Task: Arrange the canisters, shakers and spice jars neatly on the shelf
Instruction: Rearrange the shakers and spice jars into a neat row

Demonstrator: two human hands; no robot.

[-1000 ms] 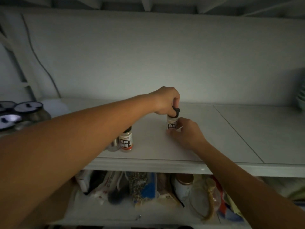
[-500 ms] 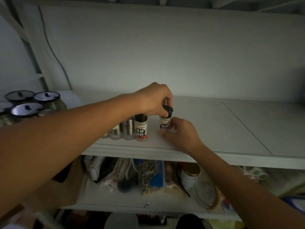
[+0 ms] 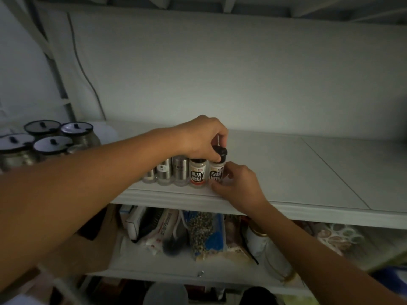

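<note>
A white-pepper spice jar (image 3: 216,172) with a black cap stands near the front edge of the white shelf (image 3: 286,172). My left hand (image 3: 202,137) pinches its cap from above. My right hand (image 3: 239,183) touches its lower right side with the fingertips. Directly to its left stands a black-pepper spice jar (image 3: 198,173) with a red band, the two touching. Left of that, three steel shakers (image 3: 180,172) form a row, partly hidden by my left forearm. Several glass canisters (image 3: 50,142) with dark lids are grouped at the shelf's far left.
The shelf's right half is bare, with a seam (image 3: 334,170) running across it. Below, the lower shelf (image 3: 154,267) holds food packets (image 3: 200,234), a box and a white jar with a gold rim (image 3: 257,241). A cable (image 3: 88,80) hangs down the back wall.
Both hands have slid the white-pepper jar left until it stands against the black-pepper jar. The view has shifted, bringing the shakers and canisters into sight.
</note>
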